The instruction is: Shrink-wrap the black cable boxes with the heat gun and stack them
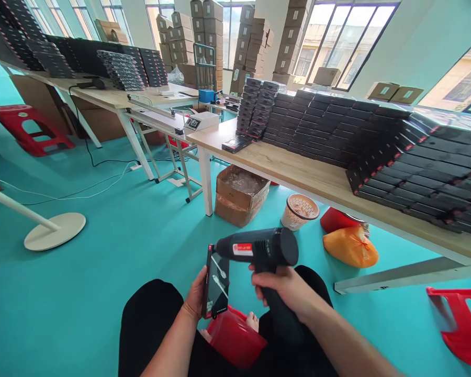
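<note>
My right hand point(277, 288) is wrapped round the handle of a black heat gun point(265, 248) that bears a red and white label. Its nozzle points left, right by the top of a slim black box point(219, 285); whether they touch I cannot tell. My left hand point(197, 293) grips that box by its left side and holds it upright above my lap. White cable connectors are printed on the box's front. Below the box, between my legs, is a red plastic stool or tub point(237, 340), partly hidden by the box and my knees.
A wooden-topped table point(298, 165) at the right carries tall stacks of black boxes point(322, 123). Under it stand an open carton point(241, 196), a patterned bin point(298, 209) and an orange bag point(349, 246). A sealing machine point(200, 121) sits further back. A round white stand base point(55, 230) is at left.
</note>
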`<action>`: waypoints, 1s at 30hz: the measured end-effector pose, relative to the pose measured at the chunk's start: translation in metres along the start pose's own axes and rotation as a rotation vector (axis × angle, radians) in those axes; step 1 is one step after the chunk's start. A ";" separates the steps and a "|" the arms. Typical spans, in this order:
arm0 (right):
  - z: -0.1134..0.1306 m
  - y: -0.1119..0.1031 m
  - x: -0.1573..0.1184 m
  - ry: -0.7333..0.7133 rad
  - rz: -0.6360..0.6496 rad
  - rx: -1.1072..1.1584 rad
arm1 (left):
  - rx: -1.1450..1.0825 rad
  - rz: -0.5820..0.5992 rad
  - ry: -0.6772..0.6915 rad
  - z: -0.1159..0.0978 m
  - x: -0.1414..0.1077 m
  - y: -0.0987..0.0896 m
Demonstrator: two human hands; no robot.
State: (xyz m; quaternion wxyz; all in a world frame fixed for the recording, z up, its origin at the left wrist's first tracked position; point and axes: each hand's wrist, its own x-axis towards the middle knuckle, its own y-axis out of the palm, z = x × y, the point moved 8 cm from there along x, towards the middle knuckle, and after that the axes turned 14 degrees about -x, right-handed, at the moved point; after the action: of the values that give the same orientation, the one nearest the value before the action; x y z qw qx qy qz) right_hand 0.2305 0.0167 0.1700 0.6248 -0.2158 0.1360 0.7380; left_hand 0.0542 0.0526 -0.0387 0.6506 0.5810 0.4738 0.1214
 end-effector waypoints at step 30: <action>0.021 0.027 -0.015 -0.108 0.371 -0.541 | -0.045 -0.038 -0.004 -0.002 -0.005 -0.001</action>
State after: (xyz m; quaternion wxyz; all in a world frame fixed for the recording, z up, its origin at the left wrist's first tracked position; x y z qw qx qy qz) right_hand 0.2028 0.0089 0.1942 0.4062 -0.3058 -0.0613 0.8589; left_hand 0.0498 0.0504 -0.0372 0.6666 0.5573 0.4806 0.1187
